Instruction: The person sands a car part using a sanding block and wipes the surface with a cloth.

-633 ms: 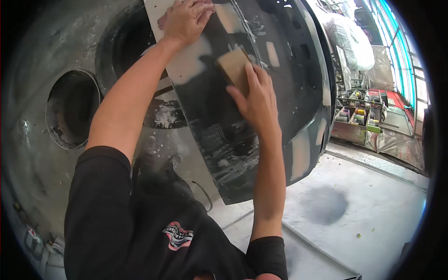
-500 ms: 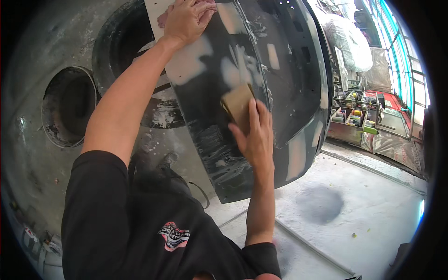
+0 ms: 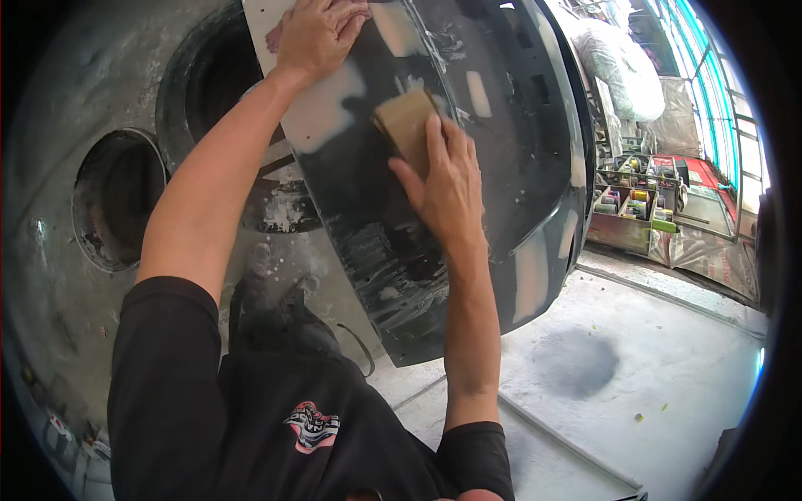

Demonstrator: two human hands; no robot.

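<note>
A dark car body panel (image 3: 351,192) with pale filler patches and wet streaks slants across the middle of the view. My right hand (image 3: 443,175) is closed round a tan sanding block (image 3: 407,121), pressed against the panel's surface near its raised crease. At the panel's far left edge, my left hand (image 3: 317,37) rests with its fingers bent over a crumpled, dull-red cloth (image 3: 341,15). Part of that cloth is hidden under the hand.
Left of the panel, a round bucket (image 3: 121,200) and a large dark tub (image 3: 205,83) stand on the grey floor. To the right are a rack of colourful cans (image 3: 635,200), a plastic-wrapped bundle (image 3: 622,71) and the whitish floor (image 3: 660,334).
My right hand has slid the sanding block up and slightly left along the panel, covering a pale patch. My left hand stays on the cloth; the view has shifted a little.
</note>
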